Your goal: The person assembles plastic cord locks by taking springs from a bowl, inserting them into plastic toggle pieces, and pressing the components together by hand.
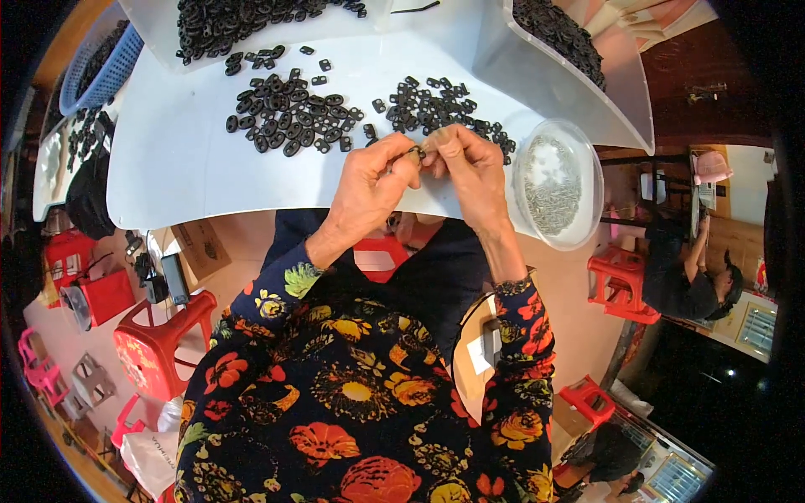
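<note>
Over the front edge of the white table, my left hand [366,186] and my right hand [470,172] meet, fingertips pinched together. Between the left thumb and forefinger is a small black cord lock part [417,152], mostly covered by the fingers. My right fingertips press against it; whether they grip a separate piece is hidden. Just beyond the left hand lies a loose pile of black oval two-hole cord lock pieces [289,117]. A second pile of smaller black pieces [436,107] spreads beyond the right hand. To its right sits a round clear tub [592,180] holding many tiny silvery pieces that look like springs.
Translucent bins [537,75] of black parts stand at the back of the white table [168,180]. A blue basket [113,75] is at far left. Red stools [159,352] and a cardboard box [201,249] are on the floor. Another person [688,277] is at far right.
</note>
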Motion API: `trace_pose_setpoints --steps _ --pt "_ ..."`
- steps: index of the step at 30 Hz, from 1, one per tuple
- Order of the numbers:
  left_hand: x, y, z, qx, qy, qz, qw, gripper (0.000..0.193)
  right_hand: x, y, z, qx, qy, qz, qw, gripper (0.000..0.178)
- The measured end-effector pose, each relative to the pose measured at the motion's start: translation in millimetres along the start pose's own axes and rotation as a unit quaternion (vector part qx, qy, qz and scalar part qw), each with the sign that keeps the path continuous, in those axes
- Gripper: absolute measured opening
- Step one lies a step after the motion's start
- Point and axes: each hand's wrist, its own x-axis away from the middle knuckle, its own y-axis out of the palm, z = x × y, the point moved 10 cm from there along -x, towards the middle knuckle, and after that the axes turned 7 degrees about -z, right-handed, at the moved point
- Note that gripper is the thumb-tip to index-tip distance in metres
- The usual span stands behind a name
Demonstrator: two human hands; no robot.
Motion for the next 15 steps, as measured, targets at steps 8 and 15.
trace_pose_setpoints --steps 8,15 --pt "1 4 -6 0.021 -0.019 -0.025 0.999 0.011 3 2 -4 0.052 -0.041 0.000 0.998 0.014" --pt "0 -1 -3 -0.020 -0.002 0.003 1.000 0.012 5 1 8 0.001 -0.035 0.061 0.998 0.014"
